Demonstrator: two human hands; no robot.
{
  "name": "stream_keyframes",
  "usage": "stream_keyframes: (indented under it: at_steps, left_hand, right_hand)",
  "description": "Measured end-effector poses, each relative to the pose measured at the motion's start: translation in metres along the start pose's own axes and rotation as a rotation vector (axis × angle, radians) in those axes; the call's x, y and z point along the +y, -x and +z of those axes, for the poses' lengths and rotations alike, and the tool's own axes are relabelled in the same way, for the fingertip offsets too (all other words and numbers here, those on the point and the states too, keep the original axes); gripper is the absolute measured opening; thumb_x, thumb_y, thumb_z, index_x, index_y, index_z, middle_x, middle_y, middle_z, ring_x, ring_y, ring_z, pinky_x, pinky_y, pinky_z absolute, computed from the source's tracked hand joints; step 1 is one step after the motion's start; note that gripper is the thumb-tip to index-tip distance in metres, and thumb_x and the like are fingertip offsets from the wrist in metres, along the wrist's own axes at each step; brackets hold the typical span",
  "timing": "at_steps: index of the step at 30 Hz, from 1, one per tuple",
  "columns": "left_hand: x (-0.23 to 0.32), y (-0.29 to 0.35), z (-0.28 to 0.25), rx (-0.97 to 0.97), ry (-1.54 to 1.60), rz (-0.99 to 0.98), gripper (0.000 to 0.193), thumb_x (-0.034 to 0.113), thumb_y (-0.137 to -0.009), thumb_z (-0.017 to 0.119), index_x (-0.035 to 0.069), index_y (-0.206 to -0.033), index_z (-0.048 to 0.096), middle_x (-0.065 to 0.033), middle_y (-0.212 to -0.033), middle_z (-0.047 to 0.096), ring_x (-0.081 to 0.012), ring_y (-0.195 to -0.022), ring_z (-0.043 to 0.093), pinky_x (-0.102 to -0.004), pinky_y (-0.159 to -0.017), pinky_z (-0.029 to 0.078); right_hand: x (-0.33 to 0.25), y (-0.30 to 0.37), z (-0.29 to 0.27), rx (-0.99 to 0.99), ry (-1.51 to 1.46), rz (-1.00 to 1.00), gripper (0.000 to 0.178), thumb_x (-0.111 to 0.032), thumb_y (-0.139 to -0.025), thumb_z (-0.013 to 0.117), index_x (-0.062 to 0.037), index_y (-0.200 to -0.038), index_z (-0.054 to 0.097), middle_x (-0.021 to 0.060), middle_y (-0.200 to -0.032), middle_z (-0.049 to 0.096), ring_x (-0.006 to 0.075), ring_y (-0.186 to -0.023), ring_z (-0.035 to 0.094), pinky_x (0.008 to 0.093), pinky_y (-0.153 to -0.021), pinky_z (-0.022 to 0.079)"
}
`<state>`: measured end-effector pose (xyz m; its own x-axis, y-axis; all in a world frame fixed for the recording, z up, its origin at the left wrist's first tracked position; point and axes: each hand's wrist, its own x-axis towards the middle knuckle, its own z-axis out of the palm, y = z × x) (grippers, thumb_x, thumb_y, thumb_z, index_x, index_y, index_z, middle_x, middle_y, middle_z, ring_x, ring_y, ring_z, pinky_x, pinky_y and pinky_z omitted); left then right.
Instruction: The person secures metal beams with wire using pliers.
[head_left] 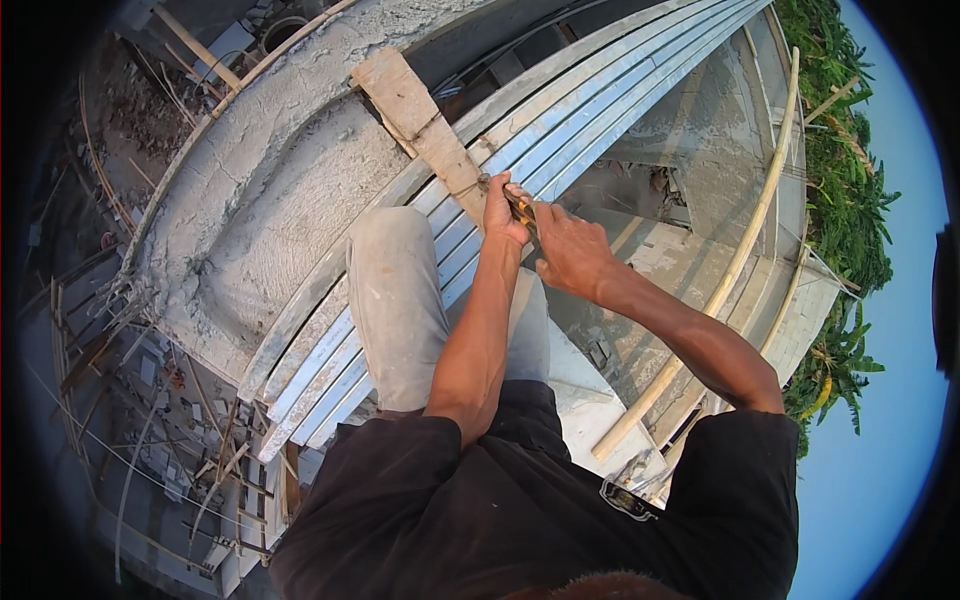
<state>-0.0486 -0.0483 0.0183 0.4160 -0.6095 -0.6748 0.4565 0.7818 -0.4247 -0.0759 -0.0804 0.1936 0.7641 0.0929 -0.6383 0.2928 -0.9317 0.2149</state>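
Shirt (500, 510): black, nearest camera, below both hands.
Left hand (502, 212): closed around orange-handled tool (522, 209), beside wooden plank (425, 125).
Right hand (568, 250): curled, touching tool from the right.
Metal bars (560, 120): grey, under both hands.

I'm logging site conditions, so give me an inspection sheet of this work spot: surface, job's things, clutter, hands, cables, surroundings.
Surface: long grey metal bars laid side by side over a rough concrete edge.
Job's things: wooden plank lying across the bars; yellow-handled tool, type unclear.
Clutter: rods and debris far below on the left.
Hands: left hand and right hand both at the tool, beside the plank's end.
Cables: nothing seen.
Surroundings: bamboo pole, green trees, blue sky.
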Motion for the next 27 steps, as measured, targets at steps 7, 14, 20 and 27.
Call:
stream_keyframes:
  at_steps: [7, 14, 20, 27]
  left_hand:
    - [-0.006, -0.009, -0.016, -0.274, 0.273, 0.048, 0.026, 0.02, -0.082, 0.061, 0.017, -0.06, 0.048, 0.0063, -0.054, 0.051, -0.0039, -0.045, 0.049, -0.0197, -0.041, 0.042]
    - [-0.012, 0.032, 0.006, -0.135, 0.0, 0.016, 0.024, 0.033, -0.089, 0.057, 0.01, -0.08, 0.056, -0.01, -0.084, 0.062, -0.0229, -0.079, 0.06, -0.036, -0.076, 0.052]
    - [0.017, -0.013, 0.005, 0.189, -0.113, 0.045, 0.021, 0.02, -0.082, 0.069, 0.012, -0.071, 0.053, -0.0043, -0.062, 0.059, -0.0164, -0.054, 0.059, -0.0317, -0.051, 0.052]
    - [-0.001, -0.012, -0.01, -0.222, 0.251, 0.009, 0.023, 0.014, -0.081, 0.06, 0.016, -0.061, 0.048, 0.0045, -0.054, 0.05, -0.0078, -0.049, 0.05, -0.0248, -0.046, 0.045]
  right_hand:
    - [0.026, -0.011, 0.003, -0.313, -1.485, 0.771, 0.074, -0.025, -0.071, 0.075, 0.0041, -0.124, 0.033, 0.0178, -0.099, 0.056, 0.0202, -0.091, 0.06, 0.0378, -0.07, 0.053]
    - [0.045, -0.009, 0.004, -0.123, -0.201, 0.156, 0.059, -0.016, -0.068, 0.071, -0.0003, -0.117, 0.042, 0.015, -0.083, 0.058, 0.026, -0.066, 0.063, 0.0389, -0.06, 0.049]
    - [0.015, -0.018, 0.004, 0.151, 0.3, -0.056, 0.045, -0.011, -0.071, 0.068, -0.0019, -0.11, 0.047, 0.0138, -0.085, 0.057, 0.0261, -0.076, 0.064, 0.0378, -0.062, 0.048]
    - [0.028, -0.034, -0.015, -0.299, -0.481, 0.264, 0.032, -0.021, -0.075, 0.066, -0.0022, -0.095, 0.05, 0.0075, -0.079, 0.053, 0.0188, -0.059, 0.055, 0.0315, -0.049, 0.042]
